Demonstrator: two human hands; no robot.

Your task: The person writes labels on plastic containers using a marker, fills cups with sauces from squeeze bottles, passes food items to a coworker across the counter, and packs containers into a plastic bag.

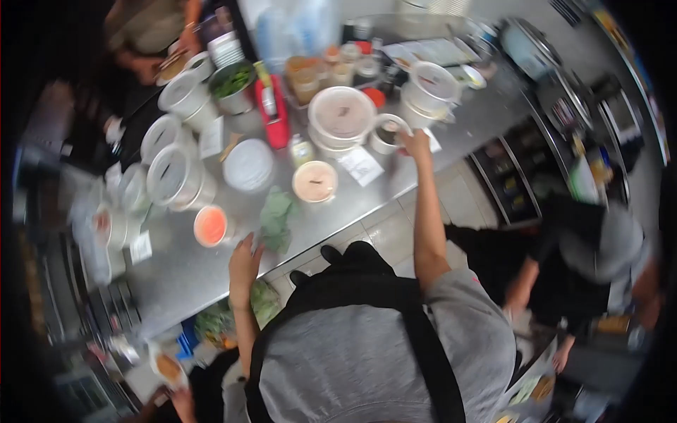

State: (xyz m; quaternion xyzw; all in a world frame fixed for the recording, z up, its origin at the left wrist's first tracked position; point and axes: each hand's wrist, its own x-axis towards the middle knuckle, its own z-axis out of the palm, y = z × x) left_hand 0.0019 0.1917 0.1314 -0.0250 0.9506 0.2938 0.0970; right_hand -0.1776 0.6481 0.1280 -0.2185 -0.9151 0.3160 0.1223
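My right hand (417, 143) reaches across the steel table and grips the rim of a small white tub (387, 134) with dark contents. A large lidded white tub (343, 118) and a paper slip (361, 166) are beside that tub. My left hand (245, 261) is at the table's near edge, its slightly blurred fingers apart and holding nothing visible. Close to it lie a crumpled green cloth (276, 217) and a round tub with orange contents (211, 226). Between my hands stands a lidded tub with pale pink contents (314, 182).
Lidded white tubs (173, 176) crowd the table's left side. A red tool (271, 109) lies near a pot of green leaves (231, 79). Other people work at the upper left, lower left and right, one in a grey cap (612, 243). Open shelving (504, 173) stands at the right.
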